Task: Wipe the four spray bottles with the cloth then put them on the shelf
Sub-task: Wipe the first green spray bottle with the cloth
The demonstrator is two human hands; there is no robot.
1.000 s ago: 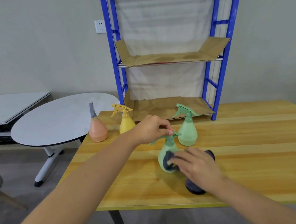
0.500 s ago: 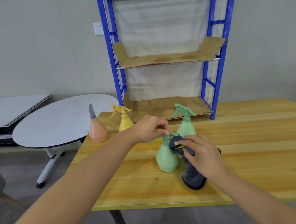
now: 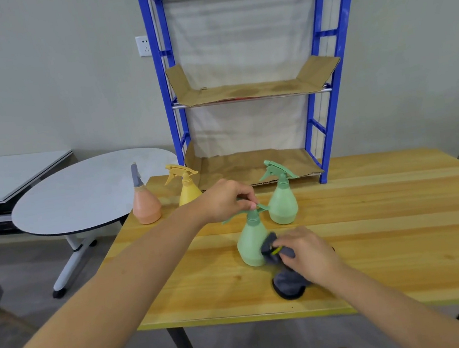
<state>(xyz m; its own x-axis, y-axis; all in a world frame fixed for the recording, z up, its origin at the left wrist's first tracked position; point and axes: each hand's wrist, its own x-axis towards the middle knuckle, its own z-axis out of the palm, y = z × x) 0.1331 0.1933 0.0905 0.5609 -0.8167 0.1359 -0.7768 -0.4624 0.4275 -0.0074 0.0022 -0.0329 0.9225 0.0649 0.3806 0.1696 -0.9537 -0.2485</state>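
Note:
A light green spray bottle (image 3: 250,241) stands upright near the front of the wooden table (image 3: 391,234). My left hand (image 3: 225,199) pinches its trigger head from above. My right hand (image 3: 310,253) grips a dark grey cloth (image 3: 281,269) and presses it against the bottle's lower right side. A second green spray bottle (image 3: 282,199) stands just behind. Farther left stand a yellow spray bottle (image 3: 188,189) and an orange one (image 3: 145,204). The blue shelf (image 3: 249,92) rises at the back of the table, its cardboard-lined levels bare.
A round white table (image 3: 79,193) sits to the left of the wooden table, with a low grey bench (image 3: 4,177) behind it. A wall socket (image 3: 143,45) is beside the shelf's left post. A dark chair edge shows at the far right.
My right hand has slid the cloth from the bottle's neck back down to its lower side. My left hand keeps its hold on the trigger head.

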